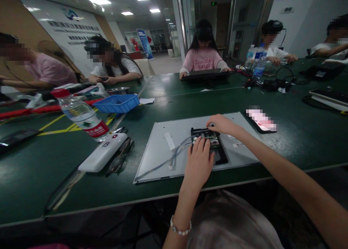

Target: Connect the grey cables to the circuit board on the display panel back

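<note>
A flat silver panel (160, 144) lies on the green table in front of me. On it sits a black frame (223, 155) with a circuit board inside, and grey cables (178, 151) run from its left side across the panel. My left hand (200, 156) rests over the near left part of the frame, its fingers extended and somewhat spread on the board. My right hand (220, 124) is bent at the frame's far right corner, thumb and fingers drawn together there; whatever is between them is too small to make out.
Left of the panel are a white power bank (103, 153), glasses (119, 156), a tilted water bottle (84, 116) and a blue tray (118, 103). A phone (261, 120) lies at the right. Several people sit around the table (174, 100).
</note>
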Demonstrator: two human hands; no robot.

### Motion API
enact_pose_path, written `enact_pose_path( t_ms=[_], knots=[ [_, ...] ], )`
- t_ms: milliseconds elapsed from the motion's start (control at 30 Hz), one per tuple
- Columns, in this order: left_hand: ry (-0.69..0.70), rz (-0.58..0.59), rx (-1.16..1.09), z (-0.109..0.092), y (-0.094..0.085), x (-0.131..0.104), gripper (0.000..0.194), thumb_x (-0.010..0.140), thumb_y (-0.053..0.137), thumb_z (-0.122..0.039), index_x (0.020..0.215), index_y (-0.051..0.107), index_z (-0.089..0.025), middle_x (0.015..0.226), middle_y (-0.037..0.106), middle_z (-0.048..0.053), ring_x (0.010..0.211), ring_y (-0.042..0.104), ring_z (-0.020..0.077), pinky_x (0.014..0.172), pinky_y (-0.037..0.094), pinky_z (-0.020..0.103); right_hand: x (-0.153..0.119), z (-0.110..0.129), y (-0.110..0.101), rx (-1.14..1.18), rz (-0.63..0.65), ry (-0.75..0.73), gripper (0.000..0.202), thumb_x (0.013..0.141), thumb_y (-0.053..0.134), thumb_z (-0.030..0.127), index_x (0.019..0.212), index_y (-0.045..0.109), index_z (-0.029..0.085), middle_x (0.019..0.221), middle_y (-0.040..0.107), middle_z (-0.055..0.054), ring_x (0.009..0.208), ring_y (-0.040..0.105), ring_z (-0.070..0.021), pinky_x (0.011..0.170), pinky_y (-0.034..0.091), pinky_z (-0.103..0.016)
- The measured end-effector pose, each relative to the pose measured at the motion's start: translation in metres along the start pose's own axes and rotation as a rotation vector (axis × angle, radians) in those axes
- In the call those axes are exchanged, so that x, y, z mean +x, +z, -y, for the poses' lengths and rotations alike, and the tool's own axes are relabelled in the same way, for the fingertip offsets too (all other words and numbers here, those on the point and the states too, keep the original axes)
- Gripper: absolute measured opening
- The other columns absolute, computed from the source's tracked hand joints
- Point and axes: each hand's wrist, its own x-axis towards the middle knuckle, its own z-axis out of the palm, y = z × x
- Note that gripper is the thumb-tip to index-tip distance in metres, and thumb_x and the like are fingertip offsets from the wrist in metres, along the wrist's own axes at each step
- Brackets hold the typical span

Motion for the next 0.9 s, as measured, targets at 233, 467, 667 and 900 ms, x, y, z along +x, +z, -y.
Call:
enact_pose_path(
  t_ms=[233, 467, 667, 900],
  knots=[
    [-0.002, 0.003, 0.004, 0.0, -0.001, 0.0, 0.041, 0.094, 0.041, -0.026, 0.134, 0.042, -0.016, 0.141, 0.046, 0.012, 0.138, 0.031, 0.026, 0.108, 0.034, 0.048, -0.01, -0.005, -0.023, -0.096, -0.164, 0.084, 0.022, 0.086, 0.053, 0.021, 0.095, 0.073, 0.019, 0.102, 0.071, -0.007, 0.097, 0.064, -0.0218, 0.088, 0.047, -0.032],
    [-0.007, -0.004, 0.014, -0.003, -0.004, 0.001, 0.041, 0.093, 0.043, -0.027, 0.133, 0.043, -0.018, 0.141, 0.046, 0.011, 0.137, 0.032, 0.0271, 0.109, 0.028, 0.054, -0.045, -0.038, -0.018, -0.105, -0.066, 0.11, 0.022, 0.087, 0.054, 0.023, 0.097, 0.073, 0.019, 0.104, 0.071, -0.009, 0.099, 0.064, -0.0228, 0.09, 0.047, -0.036],
    [0.037, -0.086, -0.091, 0.028, -0.056, 0.035, 0.041, 0.094, 0.043, -0.034, 0.133, 0.044, -0.02, 0.14, 0.047, 0.01, 0.134, 0.038, 0.0248, 0.108, 0.034, 0.048, -0.051, -0.04, -0.017, -0.032, -0.201, 0.129, 0.027, 0.091, 0.048, 0.024, 0.104, 0.07, 0.016, 0.106, 0.07, -0.01, 0.102, 0.063, -0.0227, 0.091, 0.046, -0.035],
    [0.091, -0.044, -0.345, 0.099, -0.081, 0.095, 0.035, 0.092, 0.043, -0.031, 0.123, 0.054, -0.018, 0.127, 0.059, 0.007, 0.116, 0.055, 0.0182, 0.094, 0.048, 0.034, -0.049, -0.041, -0.017, 0.01, -0.213, 0.174, 0.028, 0.089, 0.048, 0.026, 0.101, 0.071, 0.016, 0.103, 0.071, -0.01, 0.098, 0.064, -0.0233, 0.086, 0.048, -0.035]
  ],
)
